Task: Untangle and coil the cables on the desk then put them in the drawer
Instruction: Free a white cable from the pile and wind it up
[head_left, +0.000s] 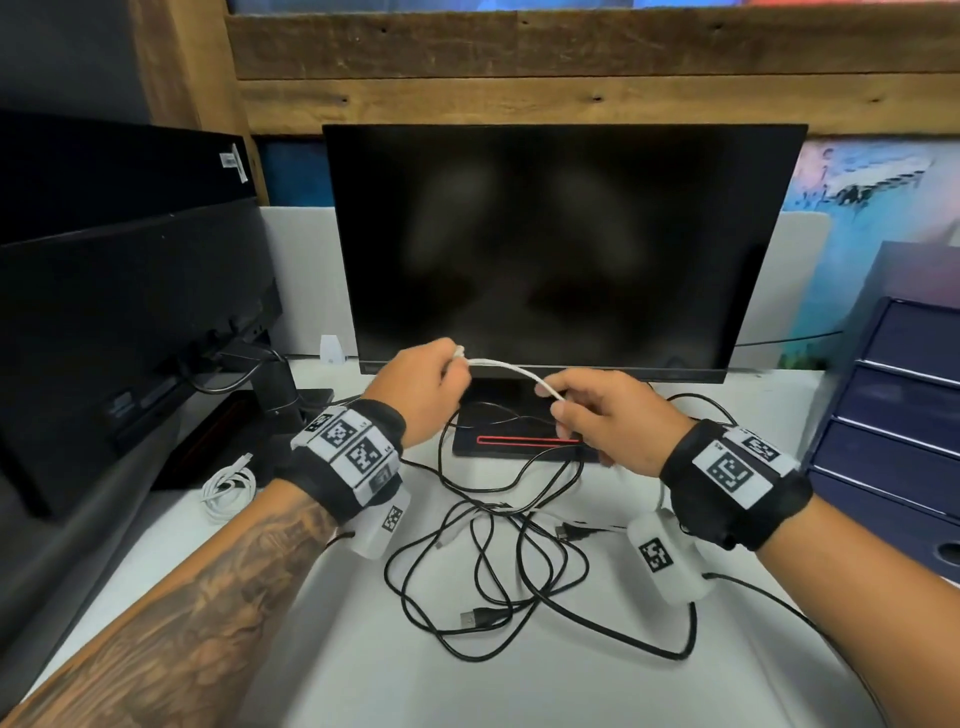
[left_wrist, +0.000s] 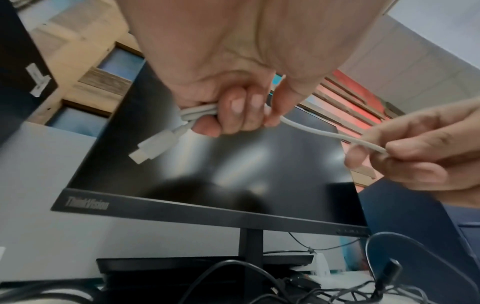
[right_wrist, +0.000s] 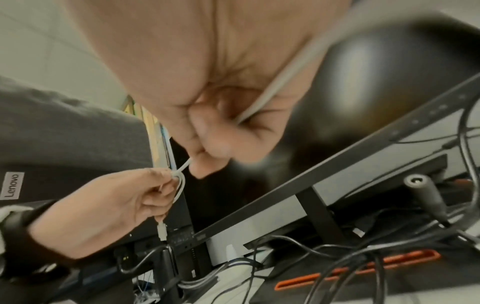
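Note:
A white cable (head_left: 511, 370) stretches between both raised hands in front of the monitor. My left hand (head_left: 431, 387) grips small loops of that cable (left_wrist: 197, 112), and its white plug (left_wrist: 153, 147) sticks out below the fingers. My right hand (head_left: 592, 415) pinches the white cable (right_wrist: 270, 92) a short way along, and the rest runs back under the palm. A tangle of black cables (head_left: 493, 551) lies on the white desk (head_left: 519, 691) beneath the hands. Another white cable (head_left: 228, 491), coiled, lies at the desk's left.
A dark monitor (head_left: 561, 244) stands straight ahead on a black base (head_left: 514, 436) with a red stripe. A second monitor (head_left: 119, 332) faces away at the left. A dark blue drawer unit (head_left: 904, 415) stands at the right edge.

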